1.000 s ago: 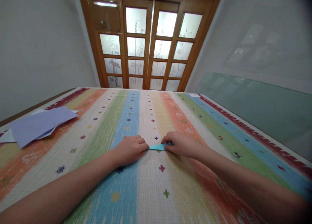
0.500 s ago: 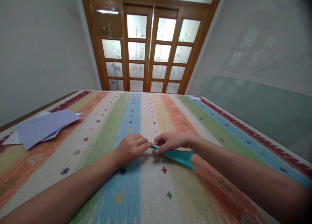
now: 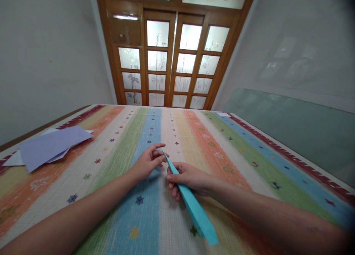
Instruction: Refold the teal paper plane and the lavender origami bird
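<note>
Tablecloth: striped tablecloth (image 3: 172, 244) in white, blue, green, yellow, orange and maroon, printed with small crosses, stars and snowflakes; it extends under and all around the folded turquoise paper (image 3: 198, 210).
Folded turquoise paper: long, narrow and creased, over the middle of the cloth; broad end toward the viewer, beside a dark green cross, tapering to a sharp point at the far end.
Right hand: the right hand (image 3: 184, 177) is clamped on the folded turquoise paper at about mid-length, thumb on the upper face, other fingers curled beneath.
Left hand: the left hand (image 3: 148, 160) is at the pointed end of the paper, fingers loosely bent and parted around the tip; contact cannot be determined.
Hands: apart from each other, the paper running between them.
Purple sheet: purple sheet (image 3: 55, 142) well to the left of the paper, lying askew on white sheets (image 3: 13, 159).
White slip: white slip (image 3: 222, 115) well beyond the paper and to its right, near the far edge of the cloth.
Green panel: pale green panel (image 3: 291, 129) with a rounded corner, right of the paper, along the wall.
Doors: wooden doors (image 3: 170, 68) with frosted, plant-patterned panes, farthest beyond the paper.
</note>
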Available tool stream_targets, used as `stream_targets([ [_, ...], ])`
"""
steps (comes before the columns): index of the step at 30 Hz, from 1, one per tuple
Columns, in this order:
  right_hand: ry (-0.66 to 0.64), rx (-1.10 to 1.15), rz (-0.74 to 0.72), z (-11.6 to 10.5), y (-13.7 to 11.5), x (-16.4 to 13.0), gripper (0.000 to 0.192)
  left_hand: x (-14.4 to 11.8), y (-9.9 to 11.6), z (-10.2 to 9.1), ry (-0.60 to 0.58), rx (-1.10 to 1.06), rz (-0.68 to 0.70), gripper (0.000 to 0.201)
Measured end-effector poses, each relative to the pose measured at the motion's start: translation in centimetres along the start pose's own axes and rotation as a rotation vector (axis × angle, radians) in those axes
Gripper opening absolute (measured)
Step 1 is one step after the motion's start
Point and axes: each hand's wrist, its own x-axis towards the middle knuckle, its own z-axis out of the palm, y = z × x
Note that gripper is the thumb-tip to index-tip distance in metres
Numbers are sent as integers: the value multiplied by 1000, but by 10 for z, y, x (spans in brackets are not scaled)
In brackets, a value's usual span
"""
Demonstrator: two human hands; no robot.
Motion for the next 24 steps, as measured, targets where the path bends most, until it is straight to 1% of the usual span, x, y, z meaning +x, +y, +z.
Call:
stream_targets([
  [1,4,4,-18,2,2,4,35,2,-1,-1,-41,-100,-79,45],
  [3,-8,-8,-39,6,4,10,32,4,-3,-3,-68,-226,-170,37],
  [5,-20,-23,-53,8,4,15,31,4,-5,-4,-51,-305,-211,31],
  [7,-4,-13,-61,10,4,17,30,4,-7,-4,-21,-358,-243,28],
  [10,41,42,-60,12,4,18,31,4,-9,-3,6,-388,-287,29],
  [15,-4,94,-82,12,6,18,42,5,-6,-1,-9,-401,-291,28],
  [20,17,16,-136,12,11,19,43,3,-6,0,-25,-348,-297,30],
  [24,28,-31,-86,13,14,19,40,1,-6,1,-27,-398,-326,30],
])
